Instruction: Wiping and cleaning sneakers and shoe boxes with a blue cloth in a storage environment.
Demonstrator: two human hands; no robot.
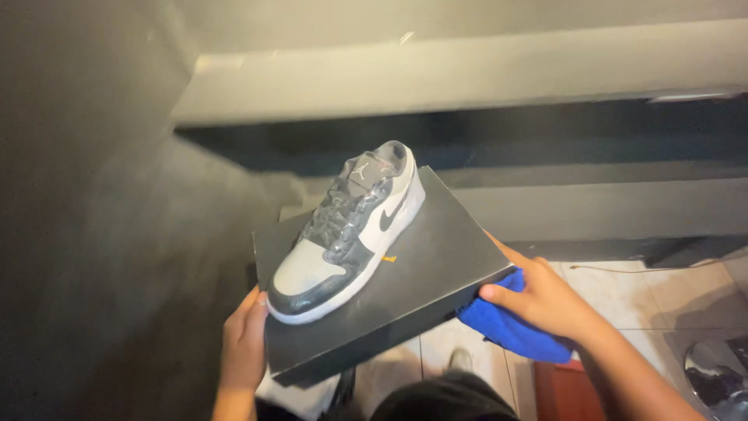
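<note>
Hands [243, 343] [545, 300] on black shoebox [436, 257], sneaker [351, 230] atop, blue cloth [510, 331] beneath.

1 low-top lace-up sneaker [348, 234] in grey, black and white leather shows, with 1 white rubber sole along its near edge. It lies on 1 flat black cardboard shoebox [436, 265], which also carries 1 small orange tag [389, 259] beside the sneaker. 1 bright blue soft cloth [510, 329] sits at the box's right edge. 2 bare hands are in view: 1 left hand [243, 343] at the box's near-left corner and 1 right hand [541, 300] over the cloth. Behind are 2 pale grey horizontal ledges [467, 70], 1 above the other. At the lower right corner is 1 shiny round metal object [717, 374], partly cut off.
</note>
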